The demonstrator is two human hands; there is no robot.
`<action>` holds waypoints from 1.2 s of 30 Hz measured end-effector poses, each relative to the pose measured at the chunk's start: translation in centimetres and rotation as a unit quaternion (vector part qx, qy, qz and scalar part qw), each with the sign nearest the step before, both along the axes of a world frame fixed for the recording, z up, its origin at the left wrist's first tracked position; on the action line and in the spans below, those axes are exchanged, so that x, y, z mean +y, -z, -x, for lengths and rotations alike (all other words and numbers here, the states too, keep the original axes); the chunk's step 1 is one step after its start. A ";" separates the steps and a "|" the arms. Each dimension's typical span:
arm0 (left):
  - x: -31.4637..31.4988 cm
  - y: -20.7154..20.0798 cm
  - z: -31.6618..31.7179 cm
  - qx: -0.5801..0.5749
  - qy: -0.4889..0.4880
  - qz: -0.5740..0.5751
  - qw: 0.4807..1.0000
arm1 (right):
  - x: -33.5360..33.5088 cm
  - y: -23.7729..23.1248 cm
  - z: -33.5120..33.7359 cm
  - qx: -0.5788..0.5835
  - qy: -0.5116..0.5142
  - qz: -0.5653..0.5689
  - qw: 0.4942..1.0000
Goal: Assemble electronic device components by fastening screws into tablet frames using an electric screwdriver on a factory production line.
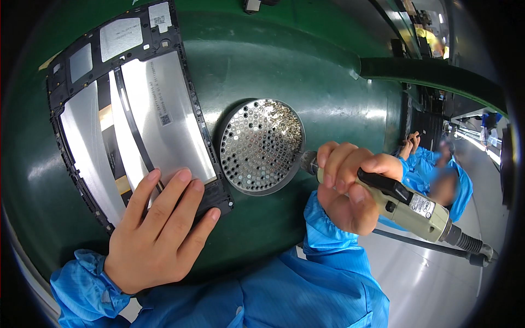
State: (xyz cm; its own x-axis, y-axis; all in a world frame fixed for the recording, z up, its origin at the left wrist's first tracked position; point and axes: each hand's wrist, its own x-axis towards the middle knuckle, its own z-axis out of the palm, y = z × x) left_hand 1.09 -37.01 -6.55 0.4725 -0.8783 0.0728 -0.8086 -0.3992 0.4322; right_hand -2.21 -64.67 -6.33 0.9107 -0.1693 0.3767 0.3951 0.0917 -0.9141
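My left hand (158,235) lies flat with fingers spread on the near end of a black-framed tablet assembly (164,109), which has silver battery plates and a dark ribbon strip. In my right hand (355,188) is a beige electric screwdriver (415,210) with a black lever, my fingers wrapped round its body. The tool's tip points left, at the right rim of a round metal screw tray (240,172); whether it touches a screw I cannot tell. The tray is full of small holes, and loose tiny screws (281,121) are heaped at its upper right.
The green work mat (328,93) spans the bench. A dark green bar (432,74) arches along the upper right. From the screwdriver's rear a cable (470,243) runs off right. Beyond the bench, a person in blue (459,183) sits at the right. A small grey part (252,5) lies at the top.
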 end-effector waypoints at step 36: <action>0.7 2.2 0.6 -0.049 -0.029 0.190 0.980 | 9.9 -3.4 0.7 -0.006 -0.136 0.061 0.989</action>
